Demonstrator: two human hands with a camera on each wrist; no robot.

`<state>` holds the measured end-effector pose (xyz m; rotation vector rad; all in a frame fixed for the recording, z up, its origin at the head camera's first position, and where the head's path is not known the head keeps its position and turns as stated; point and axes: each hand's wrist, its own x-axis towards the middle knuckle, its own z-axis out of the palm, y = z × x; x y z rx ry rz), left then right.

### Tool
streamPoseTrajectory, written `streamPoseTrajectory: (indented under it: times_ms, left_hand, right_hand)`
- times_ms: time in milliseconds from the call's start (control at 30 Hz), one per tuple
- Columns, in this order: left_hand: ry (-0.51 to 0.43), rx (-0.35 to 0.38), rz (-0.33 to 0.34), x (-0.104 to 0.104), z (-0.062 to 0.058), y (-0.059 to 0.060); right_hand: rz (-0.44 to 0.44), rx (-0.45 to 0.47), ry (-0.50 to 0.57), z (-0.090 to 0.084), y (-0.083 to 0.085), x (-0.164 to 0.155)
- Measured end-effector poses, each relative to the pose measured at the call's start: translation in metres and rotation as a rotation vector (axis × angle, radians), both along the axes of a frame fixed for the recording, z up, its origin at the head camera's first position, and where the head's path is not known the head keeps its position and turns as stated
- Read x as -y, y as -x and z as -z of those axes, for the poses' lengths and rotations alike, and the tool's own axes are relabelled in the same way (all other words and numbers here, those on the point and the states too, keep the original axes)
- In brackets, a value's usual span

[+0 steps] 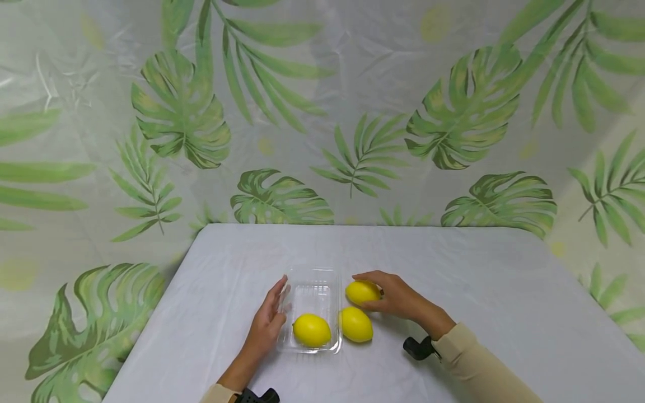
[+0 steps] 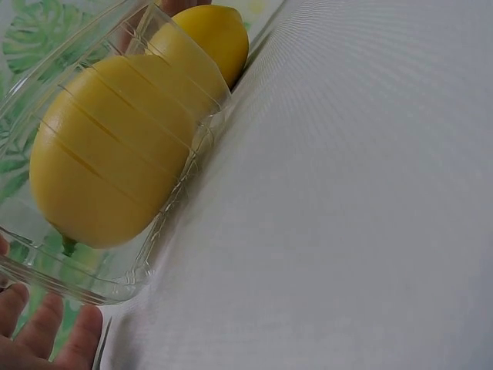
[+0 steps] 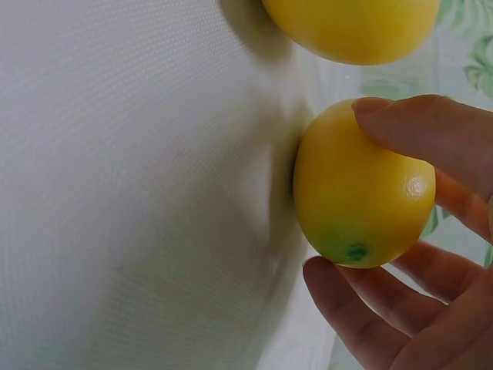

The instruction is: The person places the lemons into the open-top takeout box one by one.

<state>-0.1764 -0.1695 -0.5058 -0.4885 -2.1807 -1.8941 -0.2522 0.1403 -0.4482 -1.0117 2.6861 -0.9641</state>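
A clear plastic tray point(image 1: 312, 282) lies on the white table with one yellow lemon point(image 1: 312, 329) in its near end. My left hand point(image 1: 270, 320) rests with straight fingers against the tray's left wall; the left wrist view shows that lemon point(image 2: 108, 154) through the tray wall point(image 2: 115, 281). Two more lemons lie just right of the tray. My right hand point(image 1: 390, 294) curls its fingers and thumb around the farther lemon point(image 1: 361, 292), seen close in the right wrist view point(image 3: 362, 185). The nearer lemon point(image 1: 355, 324) lies free on the table.
The white table point(image 1: 478, 291) stretches wide to the right and behind the tray. A leaf-printed curtain point(image 1: 322, 112) hangs behind and to both sides. The table's left edge runs diagonally near my left arm.
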Motion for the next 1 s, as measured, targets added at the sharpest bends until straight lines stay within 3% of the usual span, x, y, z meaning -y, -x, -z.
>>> streamPoseTrajectory:
  times_ms: [533,1000]
  left_hand:
    - [0.005,0.019,-0.006,0.000,0.000,-0.002]
    - [0.021,0.004,-0.013,0.001,-0.003,-0.001]
  right_hand:
    - [0.018,0.004,-0.019,-0.001,-0.002,0.000]
    - [0.018,-0.045,0.000,-0.010,-0.002,0.002]
